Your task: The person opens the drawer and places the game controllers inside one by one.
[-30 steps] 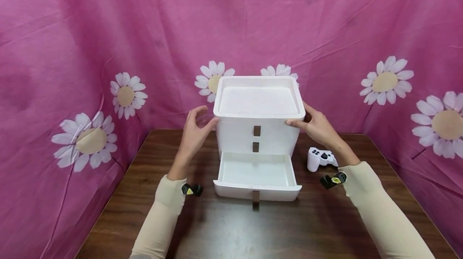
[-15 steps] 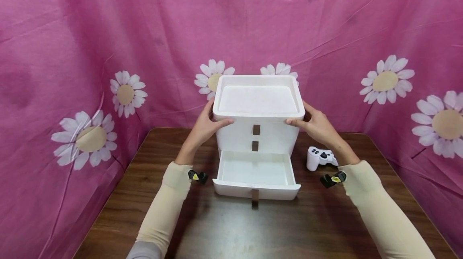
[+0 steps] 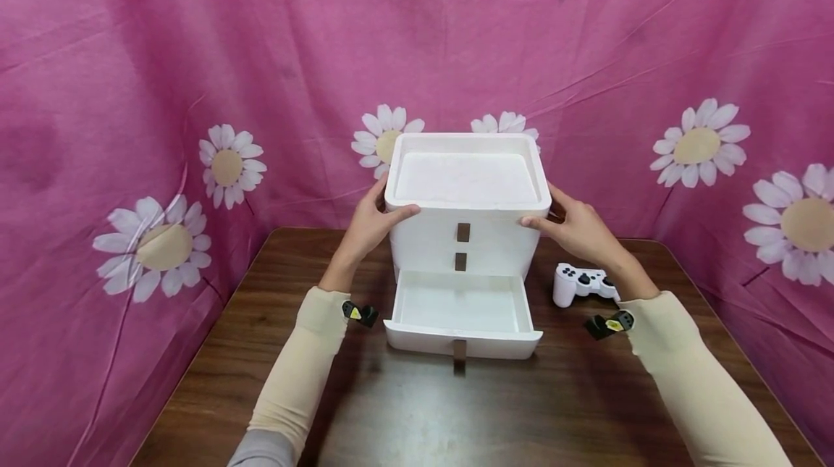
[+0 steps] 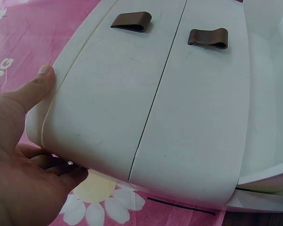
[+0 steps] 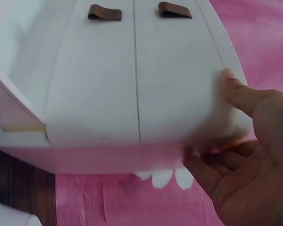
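Observation:
A white drawer unit (image 3: 426, 246) with a recessed top tray stands on the table. Its bottom drawer (image 3: 420, 341) is pulled out, and nothing is seen inside. Both upper drawers are closed, each with a brown tab. My left hand (image 3: 368, 229) grips the upper left corner, thumb on the front and fingers along the side (image 4: 99, 103). At the upper right corner, my right hand (image 3: 580, 232) holds the unit, thumb over the front edge. Blur covers part of that thumb and the fingers in the right wrist view, where the side partly hides them.
A white game controller (image 3: 576, 286) lies on the brown wooden table (image 3: 417, 416), right of the unit and below my right wrist. Pink cloth (image 3: 313, 54) with daisies hangs close behind and on both sides.
My left hand has come in from beside the unit and taken hold of its upper left corner. The right hand has shifted slightly outward at its corner. The drawers have not moved.

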The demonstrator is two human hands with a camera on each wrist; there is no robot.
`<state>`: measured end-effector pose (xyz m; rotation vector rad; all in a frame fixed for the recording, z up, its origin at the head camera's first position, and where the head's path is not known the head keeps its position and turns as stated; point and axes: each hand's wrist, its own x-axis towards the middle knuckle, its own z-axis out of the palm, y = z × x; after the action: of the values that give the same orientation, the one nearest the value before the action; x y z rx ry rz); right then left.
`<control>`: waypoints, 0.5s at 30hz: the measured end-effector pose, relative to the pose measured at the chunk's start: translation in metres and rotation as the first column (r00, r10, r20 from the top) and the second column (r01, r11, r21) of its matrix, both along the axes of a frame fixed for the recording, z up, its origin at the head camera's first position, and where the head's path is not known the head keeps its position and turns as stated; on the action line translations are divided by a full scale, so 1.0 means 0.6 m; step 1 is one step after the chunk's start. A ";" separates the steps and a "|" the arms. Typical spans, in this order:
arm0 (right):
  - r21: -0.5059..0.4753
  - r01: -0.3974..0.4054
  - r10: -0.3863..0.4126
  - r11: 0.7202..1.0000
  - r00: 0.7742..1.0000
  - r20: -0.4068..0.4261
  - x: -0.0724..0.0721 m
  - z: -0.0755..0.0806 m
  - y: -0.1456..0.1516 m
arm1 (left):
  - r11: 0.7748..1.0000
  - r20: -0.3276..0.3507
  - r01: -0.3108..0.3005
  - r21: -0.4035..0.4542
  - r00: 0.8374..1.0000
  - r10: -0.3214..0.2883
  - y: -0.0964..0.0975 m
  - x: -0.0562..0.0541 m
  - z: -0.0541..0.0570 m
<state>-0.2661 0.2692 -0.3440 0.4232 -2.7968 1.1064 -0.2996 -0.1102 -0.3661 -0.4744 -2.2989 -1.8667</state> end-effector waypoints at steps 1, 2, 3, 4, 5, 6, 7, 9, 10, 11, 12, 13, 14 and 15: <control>0.018 -0.006 0.006 1.000 1.000 -0.004 0.002 0.000 0.006 | 1.000 0.001 0.000 0.001 1.000 0.000 0.000 0.001 0.000; 0.041 -0.011 0.012 0.999 1.000 -0.008 0.005 0.000 0.012 | 1.000 0.002 0.000 0.001 1.000 0.000 0.000 0.001 0.000; 0.067 -0.015 0.016 0.998 1.000 -0.014 0.007 -0.002 0.020 | 1.000 0.000 0.002 0.003 1.000 -0.002 0.000 0.002 0.000; 0.089 -0.020 0.022 0.996 1.000 -0.016 0.008 -0.003 0.029 | 1.000 -0.002 0.005 0.004 1.000 -0.005 0.001 0.002 0.001; 0.111 -0.028 0.030 0.993 0.999 -0.017 0.009 -0.006 0.037 | 1.000 -0.003 0.008 0.004 1.000 -0.008 0.001 0.002 0.001; 0.137 -0.036 0.040 0.990 0.999 -0.024 0.010 -0.011 0.046 | 1.000 -0.006 0.015 0.005 1.000 -0.015 0.000 0.001 0.001; 0.164 -0.047 0.052 0.985 0.998 -0.023 0.010 -0.015 0.055 | 1.000 -0.007 0.020 0.007 1.000 -0.019 0.000 0.001 0.001; 0.219 -0.066 0.073 0.973 0.997 -0.024 0.010 -0.027 0.074 | 0.999 -0.011 0.031 0.010 0.999 -0.031 -0.002 0.001 0.001; 0.239 -0.078 0.085 0.968 0.996 -0.019 0.009 -0.033 0.083 | 0.999 -0.013 0.035 0.004 0.999 -0.035 -0.002 0.001 0.001; 0.266 -0.086 0.094 0.960 0.995 -0.018 0.009 -0.039 0.092 | 0.999 -0.015 0.041 0.001 0.999 -0.041 -0.003 0.000 0.001; 0.291 -0.094 0.103 0.952 0.995 -0.017 0.008 -0.045 0.102 | 0.999 -0.018 0.046 0.002 0.999 -0.046 -0.002 0.000 0.001; 0.315 -0.098 0.108 0.944 0.994 -0.014 0.008 -0.051 0.111 | 0.999 -0.019 0.046 0.001 0.999 -0.046 -0.002 0.000 0.001; 0.328 -0.104 0.114 0.939 0.993 -0.011 0.007 -0.056 0.121 | 0.999 -0.020 0.047 -0.002 0.999 -0.047 -0.001 0.000 0.002; 0.340 -0.109 0.119 0.934 0.993 -0.009 0.007 -0.060 0.129 | 0.999 -0.020 0.047 -0.006 0.999 -0.047 0.000 -0.001 0.002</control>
<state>-0.2617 0.3464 -0.3798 0.6346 -2.9719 0.6219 -0.3000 -0.1100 -0.3648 -0.5500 -2.2998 -1.8683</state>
